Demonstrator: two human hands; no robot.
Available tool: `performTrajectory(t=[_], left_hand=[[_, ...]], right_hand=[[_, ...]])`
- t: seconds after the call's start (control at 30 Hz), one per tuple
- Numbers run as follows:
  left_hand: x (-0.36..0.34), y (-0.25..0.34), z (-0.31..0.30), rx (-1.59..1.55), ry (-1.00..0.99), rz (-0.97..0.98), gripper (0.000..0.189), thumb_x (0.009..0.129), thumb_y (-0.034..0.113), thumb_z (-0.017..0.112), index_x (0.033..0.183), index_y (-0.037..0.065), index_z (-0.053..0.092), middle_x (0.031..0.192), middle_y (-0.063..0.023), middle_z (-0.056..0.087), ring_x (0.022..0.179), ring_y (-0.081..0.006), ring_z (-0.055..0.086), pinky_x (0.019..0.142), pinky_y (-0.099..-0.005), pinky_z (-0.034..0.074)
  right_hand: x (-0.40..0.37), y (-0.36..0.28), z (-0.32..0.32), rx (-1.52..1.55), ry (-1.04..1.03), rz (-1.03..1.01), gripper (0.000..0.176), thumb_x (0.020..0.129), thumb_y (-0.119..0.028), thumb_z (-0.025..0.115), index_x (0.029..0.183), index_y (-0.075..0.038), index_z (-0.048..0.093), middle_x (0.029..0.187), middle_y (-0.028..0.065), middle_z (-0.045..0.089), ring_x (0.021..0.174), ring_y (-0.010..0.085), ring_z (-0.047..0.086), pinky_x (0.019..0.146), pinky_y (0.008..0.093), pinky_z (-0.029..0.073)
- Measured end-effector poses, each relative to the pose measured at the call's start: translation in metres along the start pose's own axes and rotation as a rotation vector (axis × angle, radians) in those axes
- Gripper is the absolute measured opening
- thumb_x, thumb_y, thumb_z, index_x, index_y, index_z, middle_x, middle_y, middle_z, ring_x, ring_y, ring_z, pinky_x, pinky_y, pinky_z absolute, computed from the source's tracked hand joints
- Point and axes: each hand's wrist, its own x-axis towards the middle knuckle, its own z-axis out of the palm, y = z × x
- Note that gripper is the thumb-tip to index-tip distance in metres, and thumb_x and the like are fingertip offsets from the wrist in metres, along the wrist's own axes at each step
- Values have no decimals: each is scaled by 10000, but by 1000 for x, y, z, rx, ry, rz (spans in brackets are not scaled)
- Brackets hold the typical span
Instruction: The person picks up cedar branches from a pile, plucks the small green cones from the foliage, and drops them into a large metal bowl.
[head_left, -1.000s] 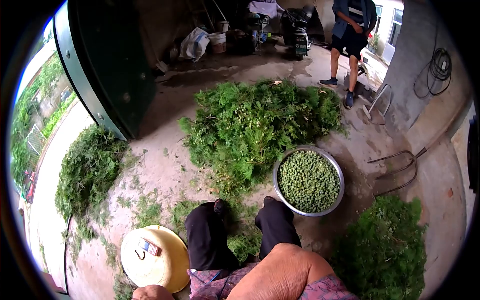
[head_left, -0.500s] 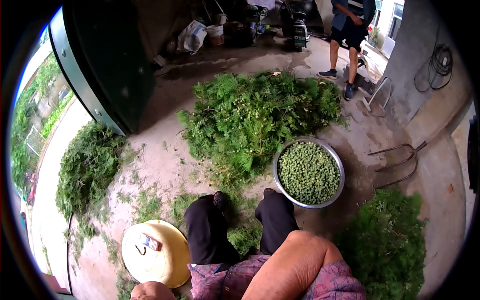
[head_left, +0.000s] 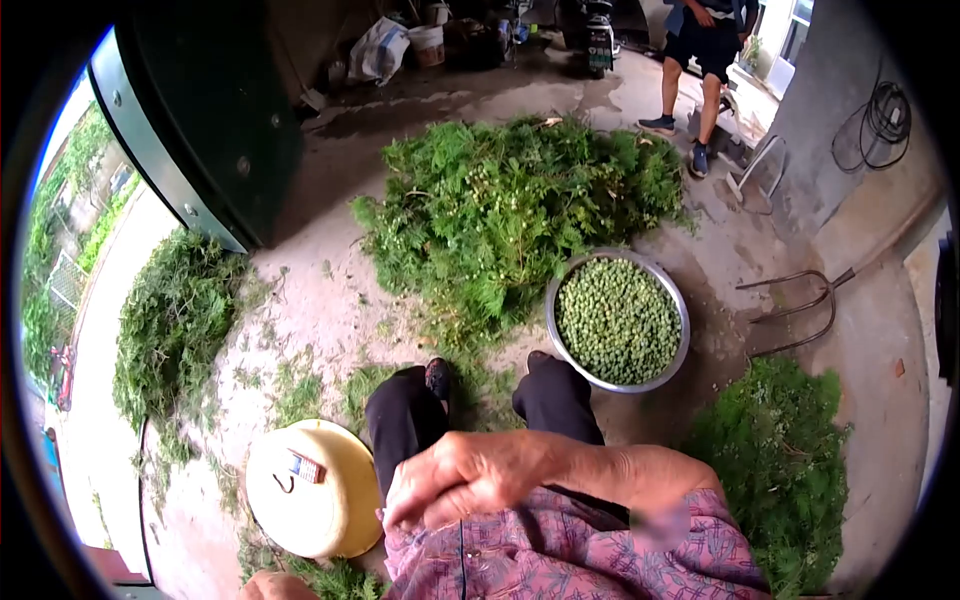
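Note:
My right hand point(head_left: 455, 482) is across my lap in front of my patterned shirt point(head_left: 560, 545), its fingers curled and pointing down to the left. The fingertips are by the shirt's left edge, and whatever they grip is hidden. Of my left arm only a rounded bit of skin point(head_left: 275, 586) shows at the bottom edge; the hand itself is out of view. An upturned yellow basin point(head_left: 340, 480) is left of my legs, with a small box point(head_left: 305, 467) and a dark hook-shaped piece point(head_left: 284, 484) on it.
Ahead lies a big heap of green branches point(head_left: 520, 215), beside a metal basin point(head_left: 683, 335) full of green berries point(head_left: 615, 320). More greenery point(head_left: 175, 325) lies left, and another pile point(head_left: 780, 460) right. A pitchfork point(head_left: 825, 295) rests at right. Another person point(head_left: 700, 80) stands at the back.
My right hand has come into view and moved left across my lap. The camera view has tilted slightly downward. The other person's position is about the same.

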Motion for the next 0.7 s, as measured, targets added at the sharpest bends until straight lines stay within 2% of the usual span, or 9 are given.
performTrajectory(t=[0.07, 0.13, 0.2, 0.23, 0.33, 0.53, 0.7], left_hand=[[0, -3, 0, -8, 13, -25, 112, 784, 83, 543, 741, 25, 630, 689, -66, 574, 507, -125, 447, 465, -264, 337], [0, -7, 0, -13, 20, -59, 114, 791, 90, 545, 747, 22, 624, 700, -69, 573, 522, -131, 455, 474, -270, 346], [-1, -12, 1, -24, 34, -97, 117, 799, 98, 546, 752, 18, 618, 710, -71, 573, 537, -136, 463, 483, -276, 356], [-2, -15, 2, -29, 40, -119, 118, 803, 101, 547, 755, 17, 615, 715, -73, 572, 545, -139, 467, 487, -278, 360], [-5, -24, 6, -30, 72, -200, 126, 814, 113, 550, 763, 12, 606, 731, -77, 571, 567, -147, 479, 501, -287, 374], [-15, -41, 17, 3, 125, -434, 149, 836, 135, 554, 779, 2, 588, 762, -85, 569, 613, -164, 503, 527, -304, 402], [-33, -34, 33, -58, 145, -794, 173, 855, 154, 559, 792, -7, 573, 788, -92, 567, 650, -178, 523, 550, -319, 425]], right_hand=[[-18, 33, -8, -124, 120, 243, 254, 826, -81, 558, 1062, 1, 602, 1008, 135, 620, 954, 239, 571, 848, 317, 439], [-44, 80, -11, -265, 168, 368, 299, 851, -103, 554, 1134, -9, 562, 1024, 102, 615, 954, 199, 572, 852, 301, 444], [-65, 105, -10, -140, 243, 550, 305, 839, -80, 538, 1135, -11, 565, 1010, 84, 624, 923, 163, 585, 842, 286, 451], [-73, 111, -10, 20, 307, 638, 307, 832, -62, 534, 1132, -7, 568, 989, 70, 629, 874, 136, 598, 820, 268, 467], [-95, 135, -7, 263, 536, 654, 283, 850, -67, 534, 1118, 14, 571, 952, 64, 627, 830, 112, 601, 750, 241, 493], [-115, 167, 1, 322, 536, 640, 287, 838, -79, 553, 1106, 21, 575, 930, 60, 624, 803, 108, 597, 730, 242, 494], [-127, 172, 9, 336, 555, 613, 300, 842, -97, 540, 1117, 20, 571, 920, 53, 625, 793, 104, 592, 731, 236, 489]])
